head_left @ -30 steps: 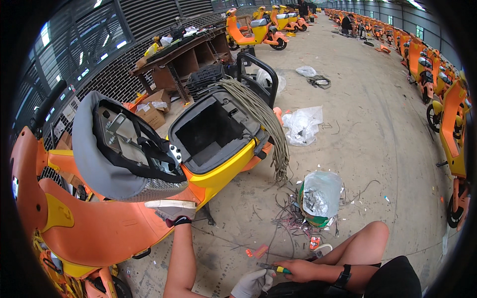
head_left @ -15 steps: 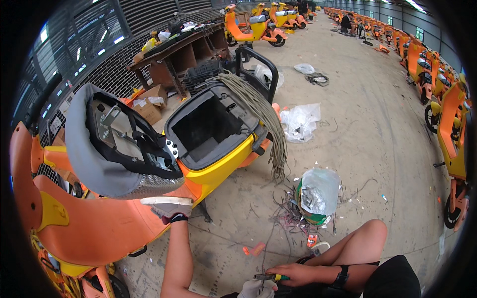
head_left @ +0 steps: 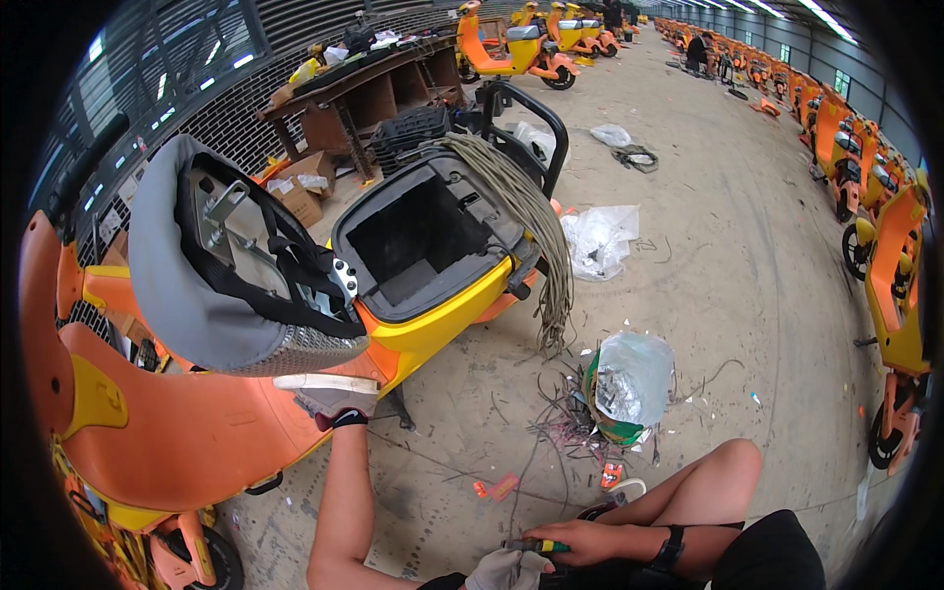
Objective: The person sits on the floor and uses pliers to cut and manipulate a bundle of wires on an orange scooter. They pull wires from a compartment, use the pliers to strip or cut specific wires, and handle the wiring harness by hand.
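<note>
My right hand [head_left: 582,542], bare with a dark wristband, is closed around a hand tool [head_left: 547,546] with a yellow-and-black handle. Its dark working end points left; the exact kind is too small to tell. Close against that end, my left hand [head_left: 506,570] wears a pale grey glove and has its fingers curled. What the glove grips is hidden. A thin dark cable [head_left: 538,462] lies on the floor and trails down toward both hands, though I cannot tell whether either holds it.
My left foot in a grey shoe [head_left: 339,396] rests on an orange scooter [head_left: 197,423]. Its grey seat [head_left: 162,265] is tipped up beside the seat compartment [head_left: 418,241], with a cable bundle [head_left: 536,226] draped over. A scrap-filled bag [head_left: 634,379] stands among wire offcuts. Parked scooters [head_left: 895,305] line the right.
The view has shifted slightly, moving the scooter a little in the picture. Both hands stay together low in front of me, with the tool still in my right hand.
</note>
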### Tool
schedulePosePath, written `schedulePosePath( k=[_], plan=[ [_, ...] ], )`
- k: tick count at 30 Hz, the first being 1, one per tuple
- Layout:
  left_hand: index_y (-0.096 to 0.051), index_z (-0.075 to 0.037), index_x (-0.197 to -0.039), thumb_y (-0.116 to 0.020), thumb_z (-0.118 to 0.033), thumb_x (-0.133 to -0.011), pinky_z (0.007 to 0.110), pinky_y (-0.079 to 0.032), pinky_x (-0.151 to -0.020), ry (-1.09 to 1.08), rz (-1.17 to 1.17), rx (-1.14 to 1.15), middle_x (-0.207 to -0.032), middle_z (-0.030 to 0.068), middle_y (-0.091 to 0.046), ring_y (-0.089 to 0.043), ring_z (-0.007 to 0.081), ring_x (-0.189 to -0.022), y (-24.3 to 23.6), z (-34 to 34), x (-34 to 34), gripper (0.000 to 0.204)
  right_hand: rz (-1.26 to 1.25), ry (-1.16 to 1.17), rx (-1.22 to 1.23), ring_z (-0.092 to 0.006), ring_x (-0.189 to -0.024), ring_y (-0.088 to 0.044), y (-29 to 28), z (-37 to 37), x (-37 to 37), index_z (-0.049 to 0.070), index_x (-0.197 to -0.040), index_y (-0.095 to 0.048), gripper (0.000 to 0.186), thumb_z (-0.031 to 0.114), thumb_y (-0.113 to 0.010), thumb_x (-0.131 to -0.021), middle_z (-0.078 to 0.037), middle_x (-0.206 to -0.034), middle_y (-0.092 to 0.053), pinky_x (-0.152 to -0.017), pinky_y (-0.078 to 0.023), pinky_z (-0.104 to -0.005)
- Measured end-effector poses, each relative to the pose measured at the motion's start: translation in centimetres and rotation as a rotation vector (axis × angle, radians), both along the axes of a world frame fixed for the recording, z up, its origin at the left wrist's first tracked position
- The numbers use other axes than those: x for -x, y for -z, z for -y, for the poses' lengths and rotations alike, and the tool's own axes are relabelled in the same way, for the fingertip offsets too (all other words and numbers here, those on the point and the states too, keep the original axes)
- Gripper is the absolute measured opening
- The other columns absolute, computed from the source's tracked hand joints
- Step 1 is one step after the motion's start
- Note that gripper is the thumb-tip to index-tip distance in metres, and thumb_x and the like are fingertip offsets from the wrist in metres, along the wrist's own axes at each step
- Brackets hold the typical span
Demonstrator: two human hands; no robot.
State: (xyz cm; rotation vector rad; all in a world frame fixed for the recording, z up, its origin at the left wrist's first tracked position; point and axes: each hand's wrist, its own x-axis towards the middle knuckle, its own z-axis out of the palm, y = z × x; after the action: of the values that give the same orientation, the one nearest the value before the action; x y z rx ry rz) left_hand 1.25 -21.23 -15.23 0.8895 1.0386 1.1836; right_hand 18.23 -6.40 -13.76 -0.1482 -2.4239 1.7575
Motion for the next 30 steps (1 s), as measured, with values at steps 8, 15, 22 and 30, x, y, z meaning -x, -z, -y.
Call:
schedulePosePath(
  k=[8,15,22,30],
  plan=[
    [-0.062,-0.001,-0.114,-0.053,-0.031,-0.097,0.025,-0.046,-0.045,0.261,0.542,0.44,-0.074,0.0137,-0.068,-0.059,0.0177,-0.048,-3.8,-3.1,3.0,0.035,0.178,0.037,-0.12,-0.0372,-0.112,-0.057,-1.2,-1.0,0.2,0.008,-0.141,-0.039,0.061,0.007,-0.058,-0.083,-0.019,-0.13,-0.054,-0.094,-0.048,-0.0416],
    [-0.061,0.002,-0.115,-0.052,-0.03,-0.098,0.026,-0.05,-0.053,0.225,0.075,0.57,-0.085,0.0124,-0.07,-0.064,0.0171,-0.059,-1.9,-4.6,2.9,0.036,0.334,0.066,-0.283,-0.0391,-0.101,-0.061,0.6,-1.4,-0.4,0.009,-0.14,-0.039,0.062,0.012,-0.059,-0.081,-0.02,-0.118,-0.059,-0.086,-0.05,-0.0443],
    [-0.059,0.005,-0.116,-0.049,-0.029,-0.1,0.027,-0.051,-0.056,0.305,-0.285,0.465,-0.088,0.0107,-0.07,-0.066,0.0171,-0.064,2.8,-4.7,2.1,0.038,0.572,0.122,-0.265,-0.0429,-0.091,-0.063,1.8,-0.1,-0.3,0.003,-0.132,-0.042,0.056,0.007,-0.057,-0.077,-0.026,-0.105,-0.061,-0.08,-0.051,-0.0476],
    [-0.059,0.002,-0.117,-0.05,-0.029,-0.099,0.027,-0.05,-0.055,0.278,-1.05,0.0,-0.086,0.0107,-0.07,-0.065,0.0168,-0.062,4.0,-4.2,0.4,0.037,0.762,0.146,-0.209,-0.0454,-0.086,-0.064,5.7,2.1,0.2,-0.007,-0.112,-0.049,0.039,0.011,-0.055,-0.078,-0.03,-0.094,-0.065,-0.077,-0.052,-0.0504]
  ],
)
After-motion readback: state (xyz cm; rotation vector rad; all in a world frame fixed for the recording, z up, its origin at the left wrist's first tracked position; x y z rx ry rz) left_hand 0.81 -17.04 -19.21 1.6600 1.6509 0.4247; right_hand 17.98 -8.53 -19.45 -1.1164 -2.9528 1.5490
